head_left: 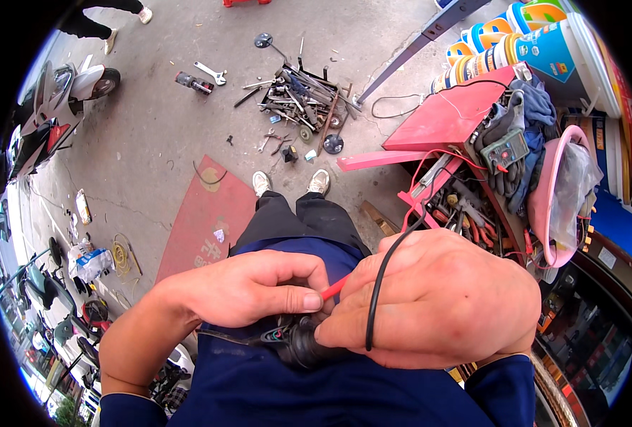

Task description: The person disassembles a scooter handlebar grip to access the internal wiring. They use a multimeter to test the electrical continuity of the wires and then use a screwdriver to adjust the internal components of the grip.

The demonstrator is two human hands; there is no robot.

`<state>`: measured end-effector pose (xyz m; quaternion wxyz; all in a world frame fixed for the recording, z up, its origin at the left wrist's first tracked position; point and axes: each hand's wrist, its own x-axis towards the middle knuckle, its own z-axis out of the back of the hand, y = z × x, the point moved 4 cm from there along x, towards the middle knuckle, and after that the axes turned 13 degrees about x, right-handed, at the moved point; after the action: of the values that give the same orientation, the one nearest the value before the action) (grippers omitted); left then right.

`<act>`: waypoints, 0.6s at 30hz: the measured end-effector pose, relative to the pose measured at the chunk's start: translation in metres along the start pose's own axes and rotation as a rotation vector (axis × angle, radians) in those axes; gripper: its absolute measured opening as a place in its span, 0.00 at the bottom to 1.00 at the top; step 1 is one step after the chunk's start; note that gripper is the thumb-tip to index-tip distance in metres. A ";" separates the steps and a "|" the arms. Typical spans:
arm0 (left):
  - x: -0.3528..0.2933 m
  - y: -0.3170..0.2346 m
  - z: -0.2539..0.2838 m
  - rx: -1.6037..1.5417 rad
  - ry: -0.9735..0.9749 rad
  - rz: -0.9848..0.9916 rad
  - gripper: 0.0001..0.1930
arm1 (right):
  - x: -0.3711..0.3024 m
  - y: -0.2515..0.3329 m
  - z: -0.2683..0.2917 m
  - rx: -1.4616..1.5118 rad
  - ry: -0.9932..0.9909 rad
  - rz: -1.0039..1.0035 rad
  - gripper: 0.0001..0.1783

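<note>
Both my hands meet in front of my blue-clad lap. My right hand point(437, 306) is closed around a slim red test probe point(335, 287) that shows between the hands. My left hand point(252, 288) is curled, its thumb and fingers pinched at the probe's left end; what lies in that pinch is hidden. Across the back of my right fingers runs a black test lead point(380, 299). Below the hands sits a black handlebar switch with a rubber grip point(295, 343), partly covered by my right hand. A multimeter point(504, 151) rests on gloves at the right, with red and black leads coming from it.
A red toolbox point(450, 114) of pliers and screwdrivers stands at right, beside a pink basin point(544, 206) and stacked buckets point(558, 53). Ahead lie a tool pile point(302, 96) and wrench point(210, 72). A red mat point(206, 213) and scooter point(56, 117) are left.
</note>
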<state>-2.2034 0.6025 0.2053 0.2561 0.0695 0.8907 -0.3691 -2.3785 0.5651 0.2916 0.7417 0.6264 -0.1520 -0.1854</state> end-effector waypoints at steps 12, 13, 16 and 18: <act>-0.001 0.000 0.004 0.015 -0.030 0.015 0.10 | 0.005 -0.002 0.000 -0.075 0.056 0.008 0.15; -0.001 0.001 0.004 0.012 -0.031 0.020 0.10 | 0.007 -0.001 0.000 -0.097 0.058 0.028 0.15; -0.001 0.001 0.006 0.039 -0.032 0.008 0.10 | 0.006 -0.002 -0.001 -0.082 0.001 0.078 0.15; -0.001 -0.002 0.005 0.040 -0.032 0.016 0.10 | 0.005 -0.002 -0.001 -0.068 -0.030 0.096 0.15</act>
<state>-2.2009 0.5976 0.2036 0.2718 0.0759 0.8783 -0.3860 -2.3735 0.5631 0.2893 0.7684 0.5899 -0.1864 -0.1639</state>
